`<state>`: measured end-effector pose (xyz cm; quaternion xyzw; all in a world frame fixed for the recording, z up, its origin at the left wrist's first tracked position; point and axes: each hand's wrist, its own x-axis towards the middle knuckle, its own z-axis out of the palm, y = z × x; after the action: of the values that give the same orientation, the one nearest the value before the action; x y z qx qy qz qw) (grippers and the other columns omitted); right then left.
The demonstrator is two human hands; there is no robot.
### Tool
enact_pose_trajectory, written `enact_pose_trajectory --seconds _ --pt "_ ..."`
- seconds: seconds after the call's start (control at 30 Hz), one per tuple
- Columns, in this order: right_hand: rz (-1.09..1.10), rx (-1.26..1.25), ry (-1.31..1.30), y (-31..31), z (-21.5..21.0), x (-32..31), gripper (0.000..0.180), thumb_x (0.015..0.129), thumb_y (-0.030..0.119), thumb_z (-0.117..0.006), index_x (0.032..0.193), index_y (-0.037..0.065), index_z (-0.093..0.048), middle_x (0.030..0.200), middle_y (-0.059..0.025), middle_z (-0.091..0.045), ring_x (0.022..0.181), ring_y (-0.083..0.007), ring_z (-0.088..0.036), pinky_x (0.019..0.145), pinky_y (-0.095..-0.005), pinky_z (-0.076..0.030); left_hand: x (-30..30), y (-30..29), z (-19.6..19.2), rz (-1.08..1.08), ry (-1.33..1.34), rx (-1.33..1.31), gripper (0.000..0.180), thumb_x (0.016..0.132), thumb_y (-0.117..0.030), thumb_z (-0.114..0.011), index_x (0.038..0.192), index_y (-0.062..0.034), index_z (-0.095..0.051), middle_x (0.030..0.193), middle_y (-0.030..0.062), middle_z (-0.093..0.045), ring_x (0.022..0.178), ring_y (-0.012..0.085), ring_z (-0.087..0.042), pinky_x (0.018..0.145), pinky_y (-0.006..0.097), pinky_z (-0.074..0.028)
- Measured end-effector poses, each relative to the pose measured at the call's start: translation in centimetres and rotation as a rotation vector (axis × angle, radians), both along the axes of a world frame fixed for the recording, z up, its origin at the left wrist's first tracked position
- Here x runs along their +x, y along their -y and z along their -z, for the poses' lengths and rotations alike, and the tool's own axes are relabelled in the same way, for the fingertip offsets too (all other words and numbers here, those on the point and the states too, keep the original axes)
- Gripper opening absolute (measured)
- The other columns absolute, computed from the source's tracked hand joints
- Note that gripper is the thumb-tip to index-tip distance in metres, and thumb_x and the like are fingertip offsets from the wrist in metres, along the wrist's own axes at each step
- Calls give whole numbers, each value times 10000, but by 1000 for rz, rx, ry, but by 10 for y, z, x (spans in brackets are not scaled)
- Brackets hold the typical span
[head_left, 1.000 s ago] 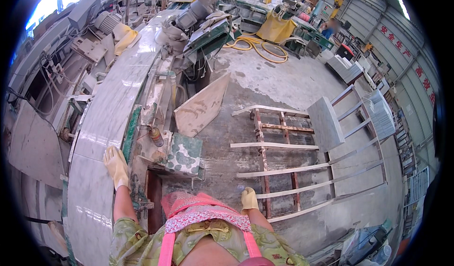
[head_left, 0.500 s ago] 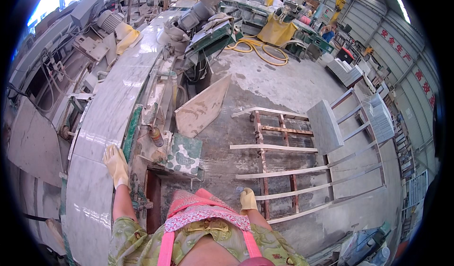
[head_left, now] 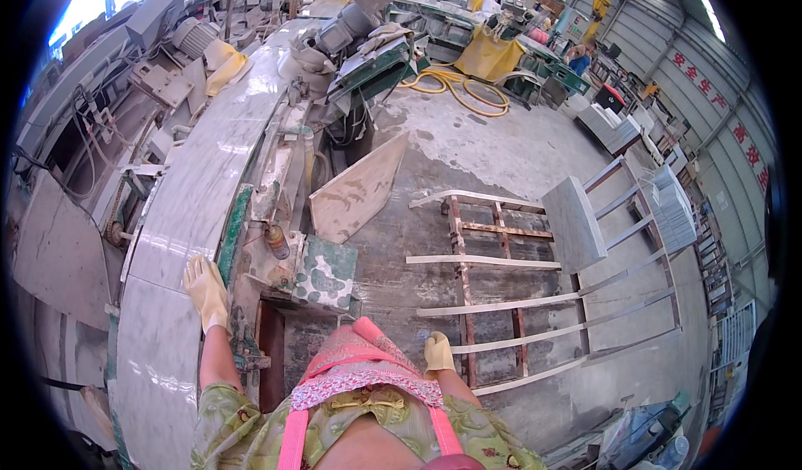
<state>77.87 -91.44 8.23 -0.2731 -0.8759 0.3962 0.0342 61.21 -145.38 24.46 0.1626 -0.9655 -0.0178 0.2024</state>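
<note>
My left hand, in a pale yellow rubber glove, lies with fingers stretched out on the right edge of a polished white marble slab with grey veins. It rests by the seam where this slab meets another marble slab beyond it. My right hand, gloved the same way, hangs low at my right side, near the pale slats of a floor rack. Its fingers are foreshortened, and I make out nothing held in it. A pink apron covers my front.
A green-edged machine with a motor stands beside the slab line ahead. A bottle and a green-and-white patched block sit right of my left hand. A stone panel leans nearby; another grey slab stands on the rack.
The pink apron's front has shifted slightly. Both gloved hands and the marble slabs stay about where they were.
</note>
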Motion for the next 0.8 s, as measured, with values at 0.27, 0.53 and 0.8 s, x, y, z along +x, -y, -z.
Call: enact_pose_trajectory --seconds 0.27,0.53,0.8 --pt "7 -65 119 2 -12 -3 390 931 186 -501 1203 -62 -631 1188 -291 -652 1161 -408 -619 1008 -438 -479 0 2 1 9 -12 -19 435 1038 -255 -430 1333 35 -563 1387 218 -557 1337 362 -472 1152 456 -311" --pt "34 -137 128 5 -13 -4 386 932 183 -498 1207 -55 -628 1185 -284 -655 1155 -406 -621 1002 -434 -482 -2 11 16 16 -34 -54 421 1035 -257 -432 1324 15 -574 1371 188 -578 1323 370 -483 1138 467 -324" --pt "-12 -10 -25 0 8 1 338 886 130 -499 1095 -91 -649 930 -239 -710 888 -320 -699 792 -398 -535 -2 9 13 5 -7 -60 433 1038 -269 -425 1346 3 -563 1381 184 -574 1328 363 -480 1138 467 -321"
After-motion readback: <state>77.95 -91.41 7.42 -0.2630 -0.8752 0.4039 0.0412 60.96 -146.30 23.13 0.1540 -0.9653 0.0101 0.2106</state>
